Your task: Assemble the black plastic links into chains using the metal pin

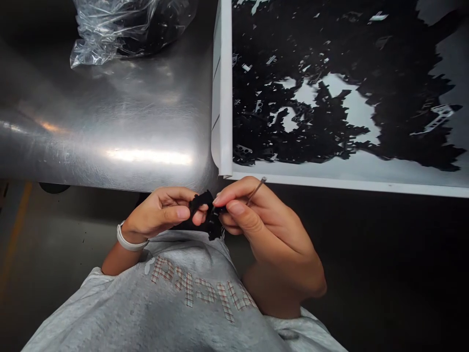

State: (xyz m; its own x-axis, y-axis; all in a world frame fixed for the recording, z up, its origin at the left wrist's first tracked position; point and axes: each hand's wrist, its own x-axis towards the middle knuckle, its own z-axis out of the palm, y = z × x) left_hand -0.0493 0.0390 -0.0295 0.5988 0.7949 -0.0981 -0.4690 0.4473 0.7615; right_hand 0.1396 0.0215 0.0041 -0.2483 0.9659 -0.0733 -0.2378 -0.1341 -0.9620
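My left hand [164, 210] is closed around a small black plastic part [201, 201], pinched between thumb and fingers in front of my shirt. My right hand [256, 220] is closed too, thumb and forefinger pressed together at the right side of that part. A thin metal rod [257, 189] sticks up and to the right from the right hand's grip. The rod's other end is hidden by the fingers. More black material of the part hangs below, between the two hands, and its exact shape is hard to make out.
At the right, a white tray [226, 98] holds many small black pieces, with a few light ones among them. A metal tabletop [146, 117] lies to its left. On that stands a clear plastic bag [120, 29] with dark contents.
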